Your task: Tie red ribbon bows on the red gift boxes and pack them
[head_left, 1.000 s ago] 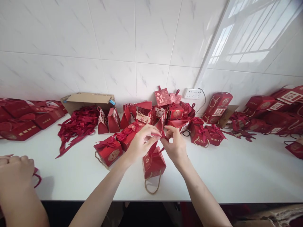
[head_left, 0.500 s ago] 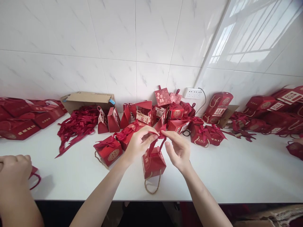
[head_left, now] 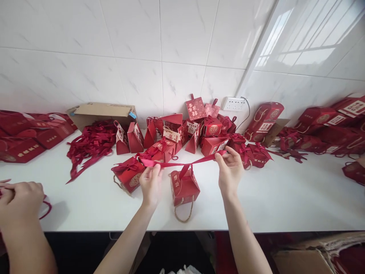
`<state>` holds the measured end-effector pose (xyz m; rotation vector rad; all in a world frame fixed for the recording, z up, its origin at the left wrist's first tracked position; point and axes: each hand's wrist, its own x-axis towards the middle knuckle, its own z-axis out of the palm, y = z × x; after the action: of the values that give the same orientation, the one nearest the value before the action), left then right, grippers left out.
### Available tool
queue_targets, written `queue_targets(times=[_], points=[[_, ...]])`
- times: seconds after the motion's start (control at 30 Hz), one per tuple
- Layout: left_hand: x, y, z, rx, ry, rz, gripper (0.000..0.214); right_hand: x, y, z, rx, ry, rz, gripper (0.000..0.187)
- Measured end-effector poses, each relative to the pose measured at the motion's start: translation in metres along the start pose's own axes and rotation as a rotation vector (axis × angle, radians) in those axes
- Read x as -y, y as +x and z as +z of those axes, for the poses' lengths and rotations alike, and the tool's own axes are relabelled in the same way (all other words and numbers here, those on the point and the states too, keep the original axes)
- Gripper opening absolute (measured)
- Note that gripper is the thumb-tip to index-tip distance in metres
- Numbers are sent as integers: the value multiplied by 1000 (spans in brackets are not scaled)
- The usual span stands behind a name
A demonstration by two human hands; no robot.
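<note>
A small red gift box (head_left: 184,187) with a rope handle stands on the white table (head_left: 285,205) near the front edge. A dark red ribbon (head_left: 185,164) is knotted at its top and stretches out to both sides. My left hand (head_left: 150,184) pinches the ribbon's left end, left of the box. My right hand (head_left: 229,170) pinches the right end, right of the box and slightly higher. Both hands are closed on the ribbon and hold it taut.
Finished red boxes with bows (head_left: 129,174) crowd the table's back middle. A heap of loose ribbons (head_left: 91,144) lies before a cardboard box (head_left: 102,113) at left. Red bags (head_left: 322,131) line the right wall. Another person's hand (head_left: 19,199) works at the far left.
My hands have moved apart from above the box, pulling the two ribbon ends sideways until the ribbon is taut. The view has tilted slightly downward.
</note>
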<state>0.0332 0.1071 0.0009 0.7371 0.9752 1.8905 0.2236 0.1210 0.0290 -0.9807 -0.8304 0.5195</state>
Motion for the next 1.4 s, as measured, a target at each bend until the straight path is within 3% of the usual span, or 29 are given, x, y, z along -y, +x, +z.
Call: queue_targets(times=[0.13, 0.23, 0.4, 0.5, 0.6, 0.67, 0.7, 0.77, 0.83, 0.9, 1.0, 1.2, 1.4], points=[[3, -1, -40, -192, 68, -46, 27, -18, 5, -38, -90, -96, 79, 45], [8, -3, -70, -227, 250, -70, 24, -29, 3, -61, -114, -164, 159, 48], [14, -2, -116, -133, 725, -66, 26, -52, -5, -91, -55, -285, 267, 49], [10, -2, -127, 66, 1059, -6, 24, -69, -9, -106, 75, -466, 332, 56], [1, -8, -114, 162, 1239, 198, 24, -76, -8, -109, 182, -707, 205, 52], [-6, -12, -94, 175, 1220, 403, 36, -73, -7, -99, 272, -741, 75, 43], [-8, -13, -83, 237, 1186, 438, 37, -70, -7, -91, 364, -710, 44, 40], [-8, -11, -62, 446, 1101, 289, 30, -62, -7, -71, 618, -599, 83, 38], [-5, -5, -47, 641, 1008, 0, 29, -57, -9, -53, 849, -492, 217, 39], [0, 1, -42, 765, 930, -210, 36, -54, -11, -42, 985, -423, 344, 42], [5, 6, -43, 863, 848, -347, 41, -54, -12, -37, 1063, -361, 424, 46], [-3, 7, -44, 848, 740, -584, 33, -59, -5, -40, 1092, -279, 498, 45], [-7, 11, -40, 913, 775, -586, 30, -61, 3, -41, 1200, -265, 516, 35]])
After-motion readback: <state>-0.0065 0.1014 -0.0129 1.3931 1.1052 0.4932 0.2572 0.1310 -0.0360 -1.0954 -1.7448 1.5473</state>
